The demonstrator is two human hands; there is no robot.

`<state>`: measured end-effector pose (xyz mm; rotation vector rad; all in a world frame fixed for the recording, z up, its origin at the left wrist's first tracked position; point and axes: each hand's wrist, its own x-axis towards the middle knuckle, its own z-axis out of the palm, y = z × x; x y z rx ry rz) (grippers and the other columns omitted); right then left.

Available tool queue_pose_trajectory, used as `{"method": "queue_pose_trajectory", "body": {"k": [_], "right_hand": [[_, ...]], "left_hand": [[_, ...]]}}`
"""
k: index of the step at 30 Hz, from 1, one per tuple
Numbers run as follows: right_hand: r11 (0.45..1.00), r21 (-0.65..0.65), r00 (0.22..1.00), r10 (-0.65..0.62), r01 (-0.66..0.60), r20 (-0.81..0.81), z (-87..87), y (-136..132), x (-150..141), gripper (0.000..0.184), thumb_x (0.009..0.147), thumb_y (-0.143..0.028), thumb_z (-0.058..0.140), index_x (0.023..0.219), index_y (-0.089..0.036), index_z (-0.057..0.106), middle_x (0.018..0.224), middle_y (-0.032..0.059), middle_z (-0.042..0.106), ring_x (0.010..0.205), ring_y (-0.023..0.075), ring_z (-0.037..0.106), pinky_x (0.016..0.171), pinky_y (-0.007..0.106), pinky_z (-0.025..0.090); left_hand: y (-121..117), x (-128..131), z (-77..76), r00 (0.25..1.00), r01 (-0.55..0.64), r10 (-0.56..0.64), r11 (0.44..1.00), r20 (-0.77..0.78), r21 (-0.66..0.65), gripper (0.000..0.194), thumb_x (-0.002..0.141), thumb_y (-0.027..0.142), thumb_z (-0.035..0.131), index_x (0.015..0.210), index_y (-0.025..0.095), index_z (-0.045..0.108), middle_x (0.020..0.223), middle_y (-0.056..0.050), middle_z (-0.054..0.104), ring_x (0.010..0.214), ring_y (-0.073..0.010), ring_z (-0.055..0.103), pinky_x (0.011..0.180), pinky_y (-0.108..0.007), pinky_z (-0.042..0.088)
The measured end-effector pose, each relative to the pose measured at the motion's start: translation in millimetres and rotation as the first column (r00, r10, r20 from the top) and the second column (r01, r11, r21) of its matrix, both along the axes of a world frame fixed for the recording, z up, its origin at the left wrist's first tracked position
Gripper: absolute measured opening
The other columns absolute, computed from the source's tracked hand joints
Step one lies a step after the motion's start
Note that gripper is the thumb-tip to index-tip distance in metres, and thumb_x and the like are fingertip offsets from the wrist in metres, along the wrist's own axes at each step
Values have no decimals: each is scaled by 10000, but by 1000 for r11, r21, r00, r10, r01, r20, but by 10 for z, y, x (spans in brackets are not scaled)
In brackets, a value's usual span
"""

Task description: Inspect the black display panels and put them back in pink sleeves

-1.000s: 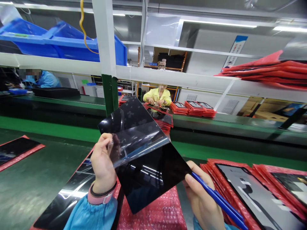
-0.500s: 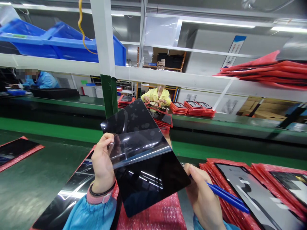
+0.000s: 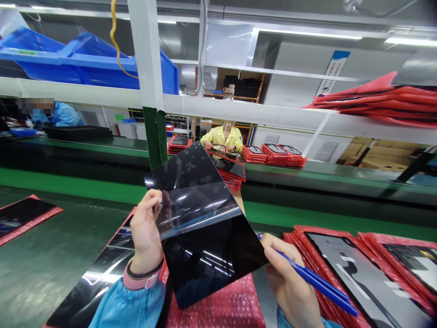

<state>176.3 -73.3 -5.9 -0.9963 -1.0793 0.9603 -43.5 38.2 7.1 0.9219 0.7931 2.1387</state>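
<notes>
A black glass screen panel (image 3: 211,264) is held up tilted in front of me. Over its upper part lies a clear protective film (image 3: 196,207), lifted and folded back with its lower edge curling across the middle. My left hand (image 3: 146,232) is closed, pinching the film's left edge. At the panel's right corner, my right hand (image 3: 290,273) grips the glass between thumb and fingers. A blue pen (image 3: 317,280) is tucked in that same hand, its end pointing down to the right. Red bubble wrap (image 3: 218,303) lies below the panel.
Another glossy black panel (image 3: 99,269) lies on red wrap at the left, and a further panel (image 3: 27,214) sits beyond it. Stacked grey-backed panels (image 3: 336,255) in red sleeves stand at right. Across the bench, a person in yellow (image 3: 225,136) works. A white post (image 3: 145,50) rises ahead.
My right hand has shifted slightly left with the panel's corner, and the blue pen has swung to a steeper slant. My left hand and the film have hardly moved.
</notes>
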Motion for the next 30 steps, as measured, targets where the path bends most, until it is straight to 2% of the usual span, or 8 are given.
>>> {"method": "queue_pose_trajectory", "body": {"k": [4, 9, 13, 17, 21, 23, 26, 30], "right_hand": [[1000, 17, 1000, 9, -10, 22, -40, -4, 60, 250, 718, -456, 701, 708, -214, 637, 657, 3, 516, 632, 172, 460, 587, 274, 363], [970, 51, 964, 242, -238, -110, 22, -44, 36, 202, 724, -406, 691, 808, -222, 699, 706, 24, 633, 664, 185, 576, 627, 267, 430], [970, 24, 956, 243, -242, -167, 36, -77, 7, 204, 714, -392, 708, 818, -216, 705, 708, 19, 644, 680, 178, 598, 650, 261, 437], [995, 14, 992, 101, -100, -78, 36, -85, 7, 243, 707, -435, 729, 807, -215, 699, 715, 21, 651, 671, 185, 594, 625, 268, 447], [993, 116, 992, -33, 19, 121, 99, -73, 3, 235, 741, -450, 705, 704, -219, 677, 750, 38, 710, 651, 202, 644, 610, 280, 496], [978, 193, 959, -126, 78, 252, 123, -70, 6, 170, 773, -403, 680, 768, -234, 698, 747, 34, 729, 654, 208, 680, 613, 271, 523], [933, 300, 858, -315, 201, 405, 114, -86, 5, 125, 787, -317, 672, 883, -246, 709, 777, 33, 761, 696, 213, 726, 651, 255, 558], [869, 376, 756, -475, 322, 451, 67, -121, -33, 113, 779, -310, 682, 880, -267, 708, 751, 6, 771, 660, 185, 736, 635, 211, 556]], "left_hand": [[7, -8, 1, 1000, -9, 9, 1000, 2, 12, 134, 595, 220, 596, 484, 188, 526, 601, 20, 504, 607, -116, 480, 561, -246, 369], [25, -45, -1, 1000, -1, 1, 999, 1, 32, 117, 607, 207, 587, 498, 199, 546, 580, 24, 509, 589, -124, 490, 543, -247, 378], [25, -56, -3, 1000, 7, -7, 999, 1, 40, 121, 613, 193, 591, 499, 199, 550, 573, 26, 516, 582, -124, 499, 534, -242, 383], [21, -46, -8, 1000, 1, -2, 999, 11, 45, 130, 611, 183, 590, 487, 196, 552, 570, 25, 526, 580, -120, 502, 528, -234, 384], [22, -45, -11, 1000, -9, 8, 998, 24, 59, 167, 608, 178, 594, 454, 191, 532, 579, 24, 538, 584, -112, 506, 538, -224, 396], [10, -54, -18, 999, -21, 19, 997, 31, 71, 163, 626, 174, 590, 470, 190, 544, 587, 25, 539, 589, -110, 509, 535, -221, 397], [-31, -78, -39, 996, -85, 81, 989, 39, 121, 146, 657, 142, 594, 519, 185, 579, 603, 27, 544, 609, -112, 517, 534, -220, 391], [-109, -97, -60, 985, -171, 162, 967, 63, 191, 148, 693, 92, 595, 569, 170, 615, 639, 26, 558, 634, -105, 521, 546, -219, 380]]}}
